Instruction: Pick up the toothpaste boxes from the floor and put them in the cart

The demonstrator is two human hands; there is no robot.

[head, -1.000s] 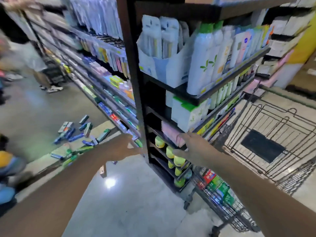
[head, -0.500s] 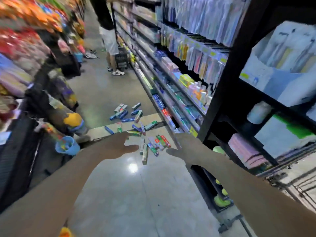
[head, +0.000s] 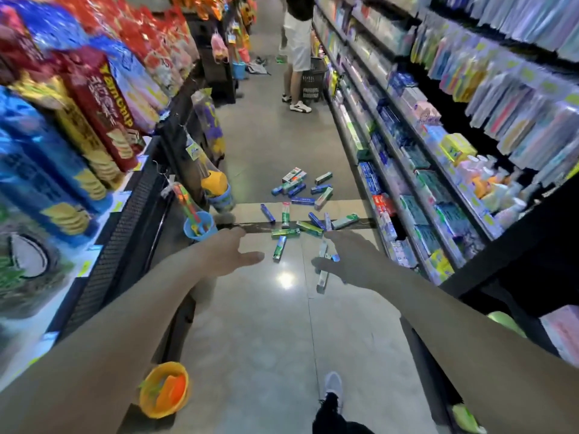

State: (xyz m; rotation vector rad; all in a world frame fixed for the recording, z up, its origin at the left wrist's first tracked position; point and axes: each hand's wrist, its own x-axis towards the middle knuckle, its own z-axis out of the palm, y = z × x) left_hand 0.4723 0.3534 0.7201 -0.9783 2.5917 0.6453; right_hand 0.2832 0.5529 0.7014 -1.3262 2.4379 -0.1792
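Lying on the floor: toothpaste boxes [head: 297, 211] are sitting scattered across the polished aisle floor [head: 266, 324], ahead of both hands and well apart from them, some overlapping near a dark floor strip [head: 366, 223].
Handling, as a judgement: the boxes are looking like light, stiff cardboard, slim and long; they are likely sliding easily on the glossy floor and denting if squeezed hard.
Where to take hold: pinching across the narrow width near the middle is looking safest, several gathered side by side.
Left hand [head: 230, 255]: it is reaching forward with relaxed fingers, holding nothing.
Right hand [head: 351, 256]: it is reaching forward likewise, fingers loose, grasping nothing.
Surroundings: a toiletries shelf [head: 407, 170] is flanking the right, snack packs [head: 103, 101] the left; another person [head: 297, 42] is standing farther down.
Cart: it is not showing now.
Change: the view is now turning fully down the aisle, with the cart gone from sight and the boxes appearing centred and closer.
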